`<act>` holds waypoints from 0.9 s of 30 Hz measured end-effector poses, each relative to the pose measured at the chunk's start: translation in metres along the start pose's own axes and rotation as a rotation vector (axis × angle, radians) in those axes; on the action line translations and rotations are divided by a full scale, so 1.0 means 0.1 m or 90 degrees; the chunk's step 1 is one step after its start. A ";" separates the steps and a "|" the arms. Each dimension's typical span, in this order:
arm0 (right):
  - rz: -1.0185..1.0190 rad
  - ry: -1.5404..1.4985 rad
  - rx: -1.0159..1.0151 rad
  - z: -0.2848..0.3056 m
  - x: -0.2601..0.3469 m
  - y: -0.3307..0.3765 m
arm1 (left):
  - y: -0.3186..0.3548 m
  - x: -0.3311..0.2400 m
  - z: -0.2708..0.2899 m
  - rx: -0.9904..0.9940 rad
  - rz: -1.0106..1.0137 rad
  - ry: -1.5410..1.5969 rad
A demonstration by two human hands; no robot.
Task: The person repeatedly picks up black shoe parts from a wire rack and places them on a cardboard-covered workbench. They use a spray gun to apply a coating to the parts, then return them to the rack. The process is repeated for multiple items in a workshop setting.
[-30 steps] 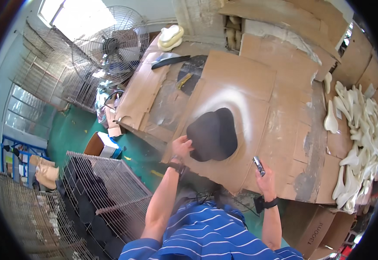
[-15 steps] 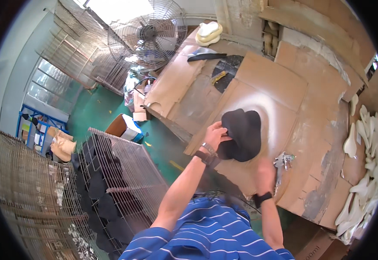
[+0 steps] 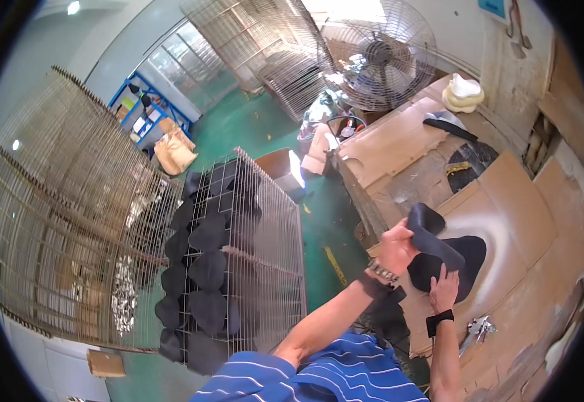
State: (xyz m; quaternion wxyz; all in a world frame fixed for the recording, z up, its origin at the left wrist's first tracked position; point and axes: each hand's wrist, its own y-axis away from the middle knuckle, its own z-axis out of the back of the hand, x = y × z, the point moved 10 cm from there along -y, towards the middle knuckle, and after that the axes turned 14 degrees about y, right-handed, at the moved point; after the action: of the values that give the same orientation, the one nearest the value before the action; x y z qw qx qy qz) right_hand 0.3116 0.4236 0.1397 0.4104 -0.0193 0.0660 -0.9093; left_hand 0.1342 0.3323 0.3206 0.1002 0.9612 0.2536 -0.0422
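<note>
We see bare cardboard on the desk (image 3: 506,194) right of the black sole pieces (image 3: 442,258), open room there. Both hands crowd the desk's near-left edge: left hand (image 3: 394,246) grips the upper piece, right hand (image 3: 444,289) presses just below. A metal tool (image 3: 477,328) lies near the right wrist, partly blocking the near strip. Far end is cluttered: dark scraps (image 3: 471,157), a cream stack (image 3: 463,94). Left of the desk, a narrow green floor (image 3: 325,221) gap is open, then the wire rack (image 3: 238,261) loaded with black pieces blocks it. A fan (image 3: 379,53) stands behind.
</note>
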 end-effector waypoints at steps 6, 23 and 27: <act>0.009 -0.009 0.066 0.09 0.11 -0.27 | 0.90 -1.43 -0.26 0.056 -0.205 0.043; 0.027 -0.195 0.361 -0.08 0.87 1.30 | 2.26 -5.56 0.72 -0.017 -0.746 0.026; 0.008 -0.202 0.437 0.13 1.32 1.42 | 2.29 -6.78 0.80 -0.107 -0.856 0.022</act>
State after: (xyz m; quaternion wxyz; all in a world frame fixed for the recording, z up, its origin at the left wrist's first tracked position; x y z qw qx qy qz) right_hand 0.3304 0.2306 0.1307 0.4040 -0.0210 -0.3065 -0.8616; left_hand -0.3429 -0.2043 0.3707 0.1223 0.5839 0.8003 -0.0604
